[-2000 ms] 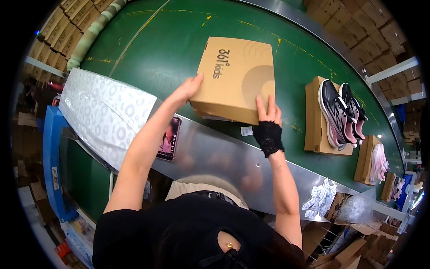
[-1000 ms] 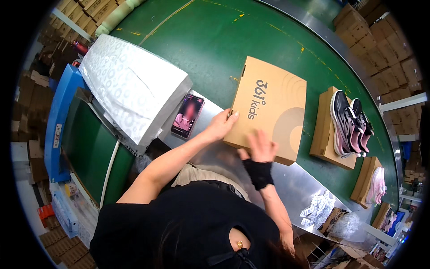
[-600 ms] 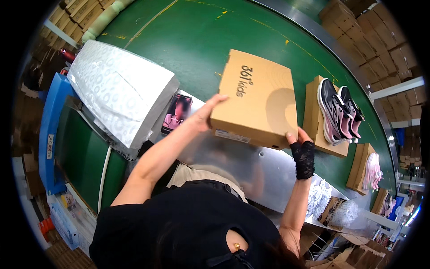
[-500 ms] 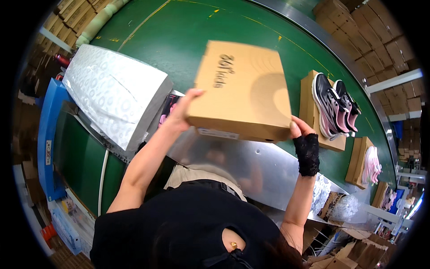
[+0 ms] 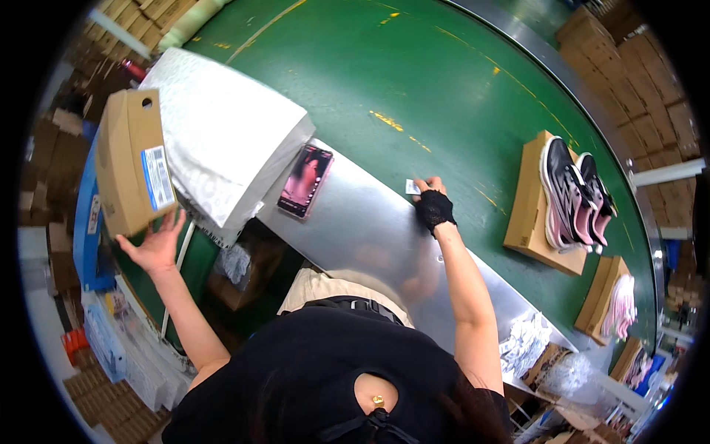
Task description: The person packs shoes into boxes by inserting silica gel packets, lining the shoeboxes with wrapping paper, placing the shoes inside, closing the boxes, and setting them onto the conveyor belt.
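Note:
A brown cardboard shoe box (image 5: pixel 133 159) with a blue and white label on its end is in the air at the far left, tilted on end. My left hand (image 5: pixel 157 244) is stretched out just beneath it with palm up and fingers spread, fingertips at the box's lower edge. My right hand (image 5: pixel 433 206), in a black fingerless glove, lies on the far edge of the steel table (image 5: pixel 370 229). Its fingertips rest at a small white tag (image 5: pixel 410 186).
A phone (image 5: pixel 305 180) with a lit screen lies on the steel table beside a thick stack of white wrapping paper (image 5: pixel 222 133). On the green conveyor belt (image 5: pixel 414 74) a pair of black and pink sneakers (image 5: pixel 573 191) sits on a box lid; another pair (image 5: pixel 617 305) follows. Stacked cartons ring the area.
The shoe box has left the table in front of me and swung far to my left, with my left hand under it. My right hand let go and dropped to the table edge.

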{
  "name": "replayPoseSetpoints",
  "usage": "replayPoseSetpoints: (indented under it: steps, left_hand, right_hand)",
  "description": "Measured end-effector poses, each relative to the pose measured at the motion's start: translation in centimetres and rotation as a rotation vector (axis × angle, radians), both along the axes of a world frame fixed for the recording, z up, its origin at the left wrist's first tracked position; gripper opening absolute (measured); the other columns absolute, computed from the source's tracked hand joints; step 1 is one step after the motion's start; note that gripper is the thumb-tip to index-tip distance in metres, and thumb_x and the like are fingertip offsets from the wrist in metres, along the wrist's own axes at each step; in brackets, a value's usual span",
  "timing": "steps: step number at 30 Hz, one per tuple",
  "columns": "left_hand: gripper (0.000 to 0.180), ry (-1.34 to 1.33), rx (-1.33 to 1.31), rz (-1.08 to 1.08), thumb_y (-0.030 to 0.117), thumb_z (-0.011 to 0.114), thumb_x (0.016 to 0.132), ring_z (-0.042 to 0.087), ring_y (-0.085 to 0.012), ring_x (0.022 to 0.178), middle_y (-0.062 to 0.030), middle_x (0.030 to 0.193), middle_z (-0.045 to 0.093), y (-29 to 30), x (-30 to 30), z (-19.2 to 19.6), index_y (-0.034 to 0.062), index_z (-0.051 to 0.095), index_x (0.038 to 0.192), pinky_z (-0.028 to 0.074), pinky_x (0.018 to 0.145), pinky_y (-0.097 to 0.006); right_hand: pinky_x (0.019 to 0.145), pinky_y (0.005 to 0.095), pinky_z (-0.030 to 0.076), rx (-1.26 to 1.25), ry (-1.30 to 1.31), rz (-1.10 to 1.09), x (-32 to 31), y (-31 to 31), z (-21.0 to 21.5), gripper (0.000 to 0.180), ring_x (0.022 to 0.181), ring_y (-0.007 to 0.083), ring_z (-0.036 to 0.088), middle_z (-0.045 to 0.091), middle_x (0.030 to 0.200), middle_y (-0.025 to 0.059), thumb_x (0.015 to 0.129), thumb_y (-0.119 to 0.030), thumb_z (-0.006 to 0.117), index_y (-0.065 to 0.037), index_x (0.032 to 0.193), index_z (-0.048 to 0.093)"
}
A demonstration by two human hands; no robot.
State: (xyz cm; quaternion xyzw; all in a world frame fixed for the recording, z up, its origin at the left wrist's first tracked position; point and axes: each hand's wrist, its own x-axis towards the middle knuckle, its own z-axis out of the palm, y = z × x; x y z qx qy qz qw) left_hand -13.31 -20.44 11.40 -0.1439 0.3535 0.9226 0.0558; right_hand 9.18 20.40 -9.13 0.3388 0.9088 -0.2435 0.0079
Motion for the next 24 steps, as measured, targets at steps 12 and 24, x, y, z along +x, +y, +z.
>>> replayPoseSetpoints:
  steps: [12,24]
  left_hand:
    - [0.044,0.000,-0.522,-1.159,0.025,0.054,0.084,0.058,-0.0201,0.072,-0.0135,0.098,0.054,17.2,10.4,-10.4,-0.0007,0.040,0.116,0.049,0.063,-0.032]
    - [0.025,0.024,-0.410,-1.613,0.026,0.046,0.089,0.058,-0.0160,0.069,-0.0081,0.083,0.056,26.3,17.2,-12.0,0.0017,0.052,0.090,0.050,0.058,-0.028]
  right_hand:
    - [0.055,0.0338,0.045,-0.085,0.554,-0.271,1.4,-1.7,-2.1,0.009,0.058,0.0269,0.056,0.057,0.063,0.0139,0.070,-0.012,0.054,-0.004,0.074,0.057]
    - [0.066,0.0299,0.047,-0.274,0.553,-0.151,9.5,-6.4,9.9,0.021,0.071,0.0224,0.059,0.059,0.081,0.0123,0.075,-0.016,0.059,-0.004,0.092,0.057]
